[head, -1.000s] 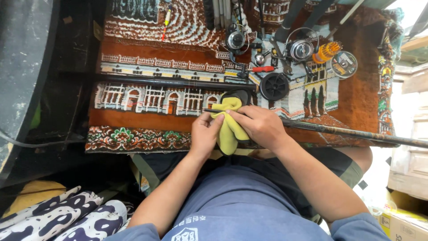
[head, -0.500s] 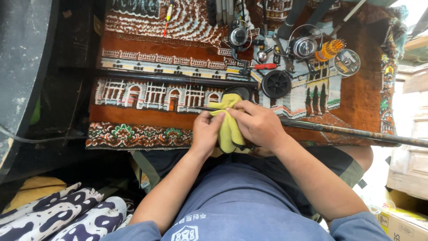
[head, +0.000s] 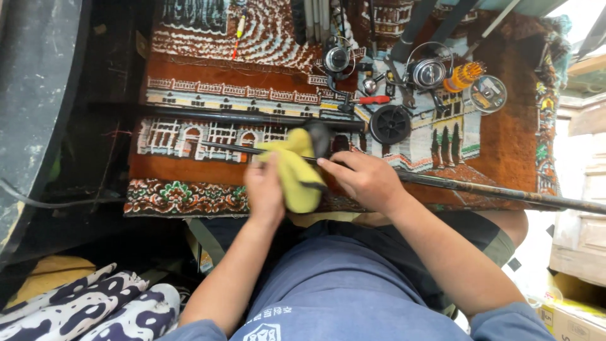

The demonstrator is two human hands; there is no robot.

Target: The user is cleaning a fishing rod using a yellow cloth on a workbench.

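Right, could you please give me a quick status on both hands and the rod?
Left hand gripping yellow cloth around the dark rod. Right hand steadying the rod beside the cloth. Rod lies across patterned rug; black spool and reels beyond, not touching.

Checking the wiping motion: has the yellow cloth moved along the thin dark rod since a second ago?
Yes. The yellow cloth has slid left along the thin dark rod, away from the black round spool on the patterned rug.

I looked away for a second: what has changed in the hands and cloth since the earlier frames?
The left hand and yellow cloth have slid slightly left along the thin dark rod, blurred in motion. The right hand still grips the rod beside the cloth. The reels and patterned rug lie as before.
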